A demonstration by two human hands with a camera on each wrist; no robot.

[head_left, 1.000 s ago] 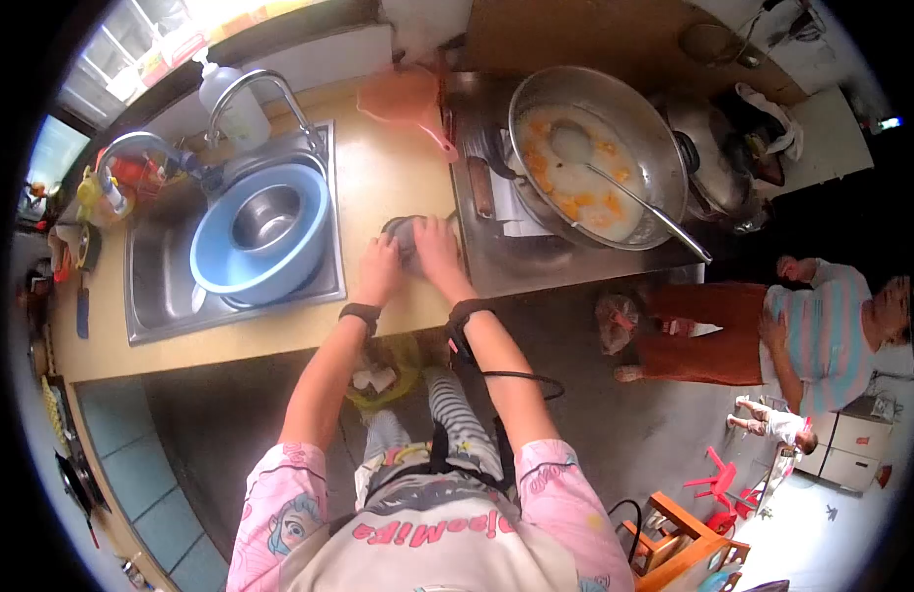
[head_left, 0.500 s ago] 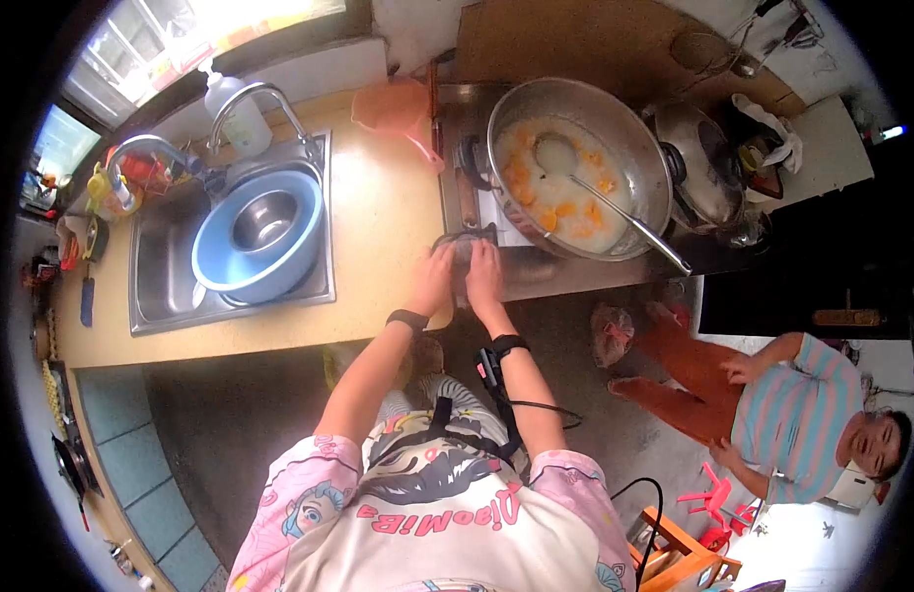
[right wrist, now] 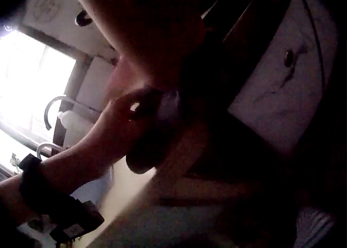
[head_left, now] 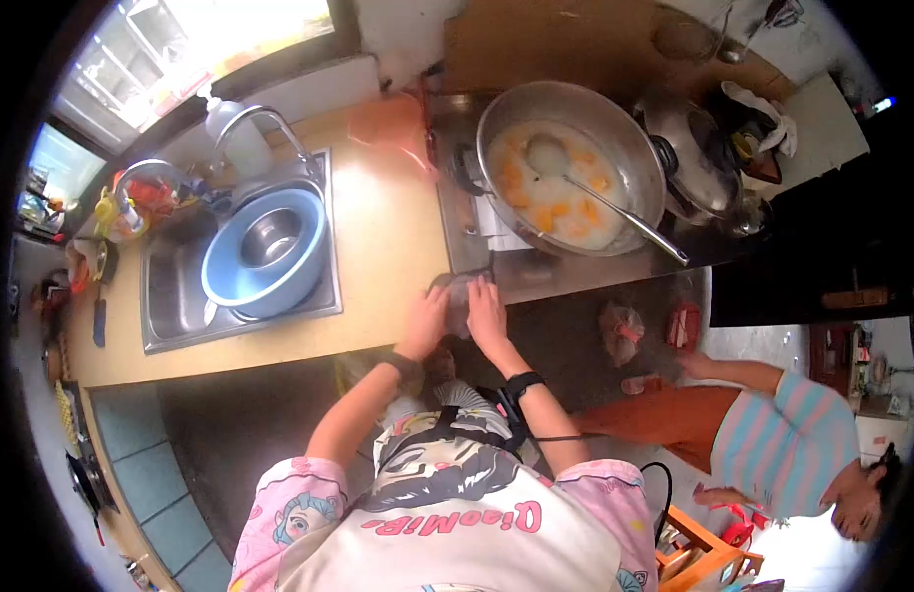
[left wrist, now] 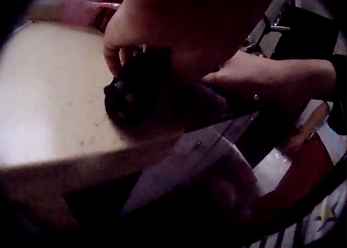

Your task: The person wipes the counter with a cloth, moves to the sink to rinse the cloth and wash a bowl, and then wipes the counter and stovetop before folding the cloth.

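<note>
We are gripping a bunched dark cloth with our left hand at the front of the counter. Our right hand is touching the cloth alongside — pinching or pressing, we cannot tell. Beyond that hand, a ladle is resting in a steel wok.

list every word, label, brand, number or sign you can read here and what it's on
"QiaoMi", pink letters on the shirt; the letters after it are unclear.
Small pale label on the dark wrist device: too blurred to read.
White paper beside the big pan: no print readable.
Dark bundle: no text seen.
No other text or number is readable.
</note>
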